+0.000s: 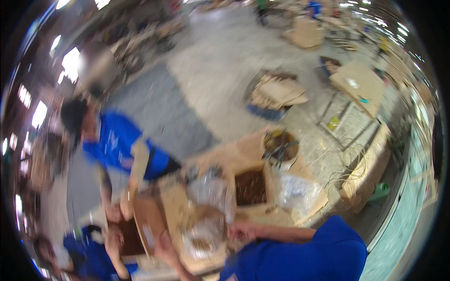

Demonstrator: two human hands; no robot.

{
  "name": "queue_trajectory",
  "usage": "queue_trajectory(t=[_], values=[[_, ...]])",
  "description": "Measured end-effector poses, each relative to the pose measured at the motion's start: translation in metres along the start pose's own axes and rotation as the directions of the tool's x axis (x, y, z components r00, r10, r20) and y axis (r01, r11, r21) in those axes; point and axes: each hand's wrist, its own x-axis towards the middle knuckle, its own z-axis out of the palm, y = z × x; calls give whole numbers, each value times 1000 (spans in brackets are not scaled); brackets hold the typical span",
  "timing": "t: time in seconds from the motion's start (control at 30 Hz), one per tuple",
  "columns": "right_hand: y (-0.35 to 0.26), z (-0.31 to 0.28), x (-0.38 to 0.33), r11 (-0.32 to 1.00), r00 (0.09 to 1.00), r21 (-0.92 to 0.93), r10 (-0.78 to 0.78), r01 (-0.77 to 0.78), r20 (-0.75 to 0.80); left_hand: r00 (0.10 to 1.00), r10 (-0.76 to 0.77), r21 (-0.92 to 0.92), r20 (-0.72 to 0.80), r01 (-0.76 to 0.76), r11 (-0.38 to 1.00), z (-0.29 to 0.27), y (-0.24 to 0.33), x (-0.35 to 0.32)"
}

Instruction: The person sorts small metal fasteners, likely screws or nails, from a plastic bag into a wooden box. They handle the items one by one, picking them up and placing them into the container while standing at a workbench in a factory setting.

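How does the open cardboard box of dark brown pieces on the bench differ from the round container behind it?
The open cardboard box of dark brown pieces is square-cornered, while the round container has a circular rim. The box sits nearer the person's right hand; the round container lies farther back, toward the bench edge. The box holds a level fill of small pieces, whereas the container holds something dark and blurred, too unclear to name. Both are open on top and rest on the wooden bench.
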Motion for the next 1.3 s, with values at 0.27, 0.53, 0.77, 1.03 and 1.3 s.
queue_trajectory(t=[0.27, 0.53, 0.77, 1.03, 1.3], values=[[-99, 63, -87, 750, 906, -630, -388, 203, -170, 913, -123, 404, 389, -49, 913, 92, -52, -138], [-165, -41, -62, -11, 719, -943, -651, -332, -245, 966, -57, 463, 253, -69, 884, 110, -49, -137], [-164, -22, -45, -27, 725, -972, -671, -231, -154, 909, -153, 542, 387, -91, 836, 119, -66, -142], [-143, 100, 23, -27, 851, -991, -510, 132, 128, 923, -124, 497, 364, -80, 864, 100, -67, -147], [-96, 79, 176, -329, 922, -942, -382, -74, 61, 931, -309, 536, 192, 164, 828, 50, -86, -112]])
